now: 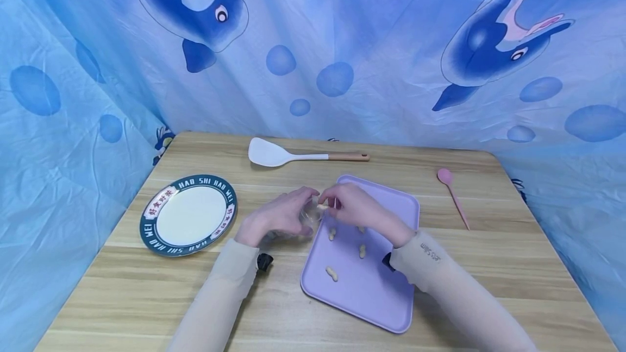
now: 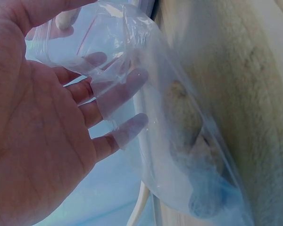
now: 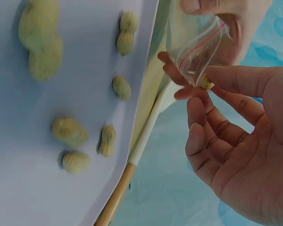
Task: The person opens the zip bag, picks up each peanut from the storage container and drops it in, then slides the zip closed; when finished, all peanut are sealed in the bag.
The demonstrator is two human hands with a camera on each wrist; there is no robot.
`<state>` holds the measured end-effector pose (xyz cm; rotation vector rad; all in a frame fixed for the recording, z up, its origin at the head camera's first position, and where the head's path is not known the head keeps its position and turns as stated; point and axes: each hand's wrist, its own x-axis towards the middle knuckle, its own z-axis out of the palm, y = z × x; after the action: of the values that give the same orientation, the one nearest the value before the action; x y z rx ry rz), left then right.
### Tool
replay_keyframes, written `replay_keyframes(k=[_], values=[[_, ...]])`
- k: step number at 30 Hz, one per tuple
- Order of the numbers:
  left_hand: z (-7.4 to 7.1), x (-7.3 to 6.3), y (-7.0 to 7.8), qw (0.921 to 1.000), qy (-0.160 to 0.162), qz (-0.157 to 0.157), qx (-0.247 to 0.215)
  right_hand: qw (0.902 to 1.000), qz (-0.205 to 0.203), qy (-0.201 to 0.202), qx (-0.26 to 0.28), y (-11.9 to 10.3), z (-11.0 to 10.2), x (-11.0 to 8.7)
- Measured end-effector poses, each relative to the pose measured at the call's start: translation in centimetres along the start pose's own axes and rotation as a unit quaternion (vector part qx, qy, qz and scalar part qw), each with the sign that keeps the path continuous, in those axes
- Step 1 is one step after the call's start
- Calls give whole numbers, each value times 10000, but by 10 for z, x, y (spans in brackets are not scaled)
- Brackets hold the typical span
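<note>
A clear zip-lock bag is held at its mouth by my left hand, whose thumb and fingers spread around the plastic. Inside the bag, in the left wrist view, several peanuts lie toward the bottom. Between thumb and index finger my right hand pinches a peanut, right at the bag's opening with its red zip line. Beneath the right hand is a lilac tray, with several loose peanuts on it.
To the left stands a white plate with a dark green lettered rim. A white spatula with a wooden handle lies along the back of the wooden table. On the right is a pink spoon. A blue dolphin-print curtain hangs behind.
</note>
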<state>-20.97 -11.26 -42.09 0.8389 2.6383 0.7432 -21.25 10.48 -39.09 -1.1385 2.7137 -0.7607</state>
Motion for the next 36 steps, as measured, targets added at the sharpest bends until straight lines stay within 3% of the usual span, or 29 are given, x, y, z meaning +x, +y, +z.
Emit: replay_keyframes(k=[17,36], values=[[-1,-1,-2,9997,92,206,-134,9998,137,-133,77,-13,12,5],[-1,-2,-1,10000,69,17,-65,9986,423,-118,278,-5,3,-2]])
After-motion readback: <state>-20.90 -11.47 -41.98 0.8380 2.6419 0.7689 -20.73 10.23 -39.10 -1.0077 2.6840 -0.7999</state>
